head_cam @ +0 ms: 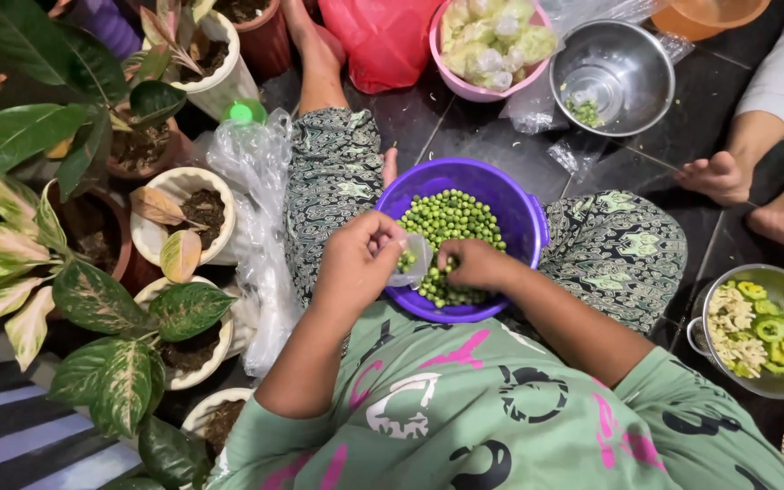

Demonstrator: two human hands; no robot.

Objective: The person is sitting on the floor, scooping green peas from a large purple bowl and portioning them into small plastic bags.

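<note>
Left hand (356, 259): gripping small clear bag (413, 260) over purple bowl (524, 218).
Right hand (469, 264): pinching closed among green peas (451, 218), just beside bag.

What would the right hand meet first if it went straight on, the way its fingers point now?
Probably the small clear plastic bag that the left hand holds: the right hand points leftward at it, over the green peas in the purple bowl. Depth is unclear.
</note>
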